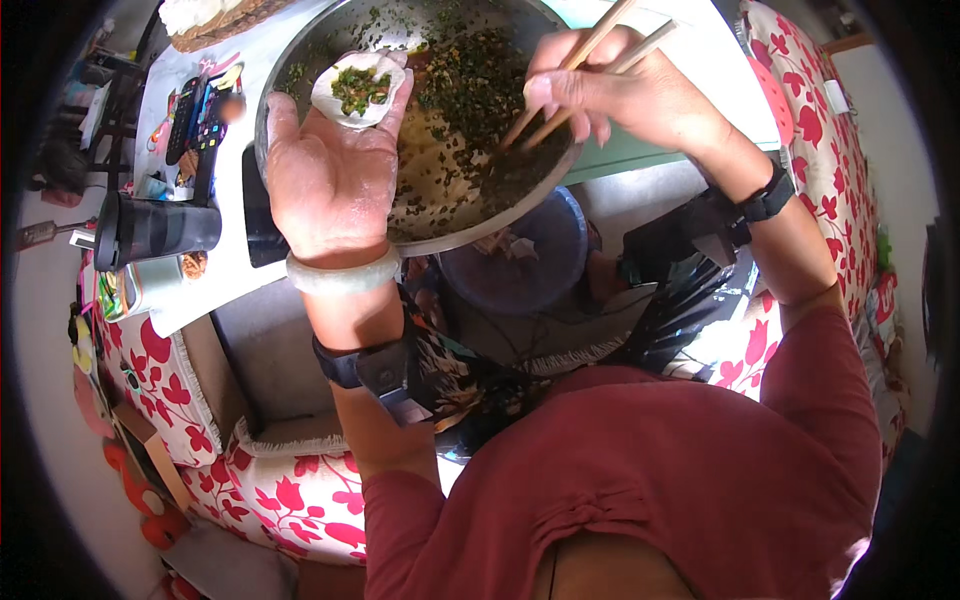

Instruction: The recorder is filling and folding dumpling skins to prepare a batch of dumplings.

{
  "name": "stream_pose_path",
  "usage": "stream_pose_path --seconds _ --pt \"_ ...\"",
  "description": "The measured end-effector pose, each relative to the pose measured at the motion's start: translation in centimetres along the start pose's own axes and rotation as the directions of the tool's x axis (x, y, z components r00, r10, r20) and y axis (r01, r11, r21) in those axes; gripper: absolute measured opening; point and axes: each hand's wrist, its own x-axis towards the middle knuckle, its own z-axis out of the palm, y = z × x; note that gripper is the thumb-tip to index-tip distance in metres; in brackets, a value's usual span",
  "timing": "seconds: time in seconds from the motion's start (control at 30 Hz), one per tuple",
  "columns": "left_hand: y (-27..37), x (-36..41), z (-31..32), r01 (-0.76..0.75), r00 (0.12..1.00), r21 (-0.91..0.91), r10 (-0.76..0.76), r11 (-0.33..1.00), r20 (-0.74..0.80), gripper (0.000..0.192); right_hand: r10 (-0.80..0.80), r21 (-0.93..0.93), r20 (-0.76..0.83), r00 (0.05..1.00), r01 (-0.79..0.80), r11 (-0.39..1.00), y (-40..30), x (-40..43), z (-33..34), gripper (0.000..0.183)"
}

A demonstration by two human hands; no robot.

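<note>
My left hand (pixel 330 180) is palm up over the left side of a large metal bowl (pixel 480 238). Across its fingers lies a round, white dumpling wrapper (pixel 322 96), laid flat and unfolded. A mound of chopped green filling (pixel 361 91) sits in the wrapper's middle. In my right hand (pixel 600 90) is a pair of wooden chopsticks (pixel 600 34), whose tips point down into the bowl's right side. Dark green chopped filling (pixel 472 82) is heaped at the far right of the bowl, with scraps scattered over the bare metal nearer me.
The bowl overhangs the table's (pixel 225 289) near edge. Beneath it stands a translucent blue bin (pixel 517 289) with scraps inside. A black tumbler (pixel 165 231) and a remote control (pixel 182 120) are on the left. A woven tray (pixel 232 34) with white pieces lies at the far left.
</note>
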Motion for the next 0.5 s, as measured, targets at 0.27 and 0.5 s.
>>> stream_pose_path --seconds 0.27,0.5 --pt "0.8 -0.4 -0.2 -0.017 1.0 -0.014 0.018 1.0 0.024 0.055 0.006 0.053 -0.441 0.897 0.019 0.998 -3.3 -2.1 -2.3 0.015" --pt "0.6 -0.4 -0.5 -0.028 0.999 -0.029 0.029 0.999 0.018 0.054 0.112 0.178 -0.358 0.927 -0.05 0.983 2.2 -0.1 -1.8 0.012"
